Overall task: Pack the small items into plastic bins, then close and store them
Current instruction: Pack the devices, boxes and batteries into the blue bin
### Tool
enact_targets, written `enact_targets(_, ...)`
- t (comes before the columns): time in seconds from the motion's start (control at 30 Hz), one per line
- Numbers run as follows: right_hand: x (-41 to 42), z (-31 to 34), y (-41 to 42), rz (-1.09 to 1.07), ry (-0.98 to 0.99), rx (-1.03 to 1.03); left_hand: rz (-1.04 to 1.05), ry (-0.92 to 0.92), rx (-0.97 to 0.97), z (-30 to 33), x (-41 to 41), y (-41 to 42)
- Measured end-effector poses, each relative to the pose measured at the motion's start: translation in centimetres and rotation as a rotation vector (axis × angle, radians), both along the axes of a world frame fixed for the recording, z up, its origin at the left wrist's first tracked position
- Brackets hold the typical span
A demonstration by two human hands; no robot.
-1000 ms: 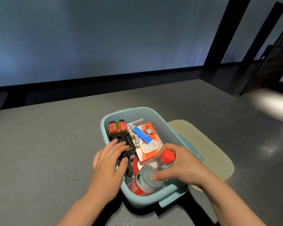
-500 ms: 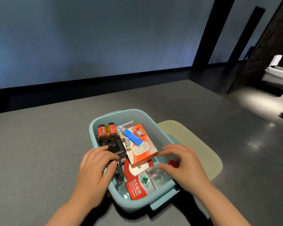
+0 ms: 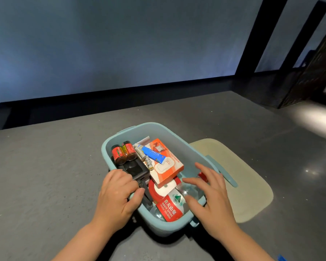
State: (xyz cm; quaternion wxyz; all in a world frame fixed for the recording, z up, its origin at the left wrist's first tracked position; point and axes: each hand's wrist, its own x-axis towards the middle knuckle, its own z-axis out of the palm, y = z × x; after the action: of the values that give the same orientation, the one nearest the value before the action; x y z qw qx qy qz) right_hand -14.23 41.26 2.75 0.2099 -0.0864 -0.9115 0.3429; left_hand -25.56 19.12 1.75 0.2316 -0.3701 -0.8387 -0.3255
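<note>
Under my hands sits the pale blue smooth plastic bin (image 3: 159,226), its rim faintly sheened. Inside it, at the near end, lies the clear glossy plastic water bottle with a shiny red film label (image 3: 169,207). Further in rests the orange and white cardboard box (image 3: 167,166), satin-smooth, and at the far left corner the two red glossy-wrapped batteries (image 3: 123,152). Right of the bin lies the beige matt plastic lid (image 3: 239,183), on the grey speckled matt tabletop (image 3: 45,176).

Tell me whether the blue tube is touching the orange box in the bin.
Touching. The head view shows the blue tube lying flat across the top of the orange box, no gap between them.
</note>
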Motion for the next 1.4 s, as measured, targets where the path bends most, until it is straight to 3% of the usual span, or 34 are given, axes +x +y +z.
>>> enact_targets(0.17, -4.4, 0.6, 2.3, 0.254, -0.051, 0.026, 0.141, -0.064, 0.012, -0.1, 2.3, -1.1)
enact_targets(0.37, -10.6, 1.6, 4.0, 0.466, -0.159, 0.254, 0.177, -0.119, 0.027, 0.5, 5.3, -0.3)
enact_targets(0.53, -13.5, 2.6, 4.7, 0.542, -0.195, 0.459, 0.142, -0.137, -0.082, 1.6, 5.9, 0.1)
enact_targets(0.67, -12.6, 3.1, 4.0, 0.447, -0.197, 0.556, 0.103, -0.147, -0.175, 2.6, 4.2, -1.3)
enact_targets(0.77, -9.8, 2.8, 1.7, 0.347, -0.119, 0.475, 0.155, -0.140, -0.188, 3.2, 2.8, -2.8)
enact_targets(0.87, -5.9, 2.1, -2.6, 0.388, -0.017, 0.353, 0.202, -0.122, -0.165, 3.1, 2.1, -4.6)
enact_targets(1.0, -3.3, 1.0, -6.1, 0.413, 0.168, 0.339, 0.298, -0.121, -0.132, 2.5, 2.1, -6.3)
enact_targets(1.13, -4.4, 1.3, -4.7, 0.509, 0.168, 0.384, 0.344, -0.164, -0.041, 2.2, 2.7, -6.0)
enact_targets(1.4, -6.6, 1.6, -1.4, 0.531, 0.082, 0.333, 0.306, -0.165, -0.032, 2.1, 4.2, -4.0)
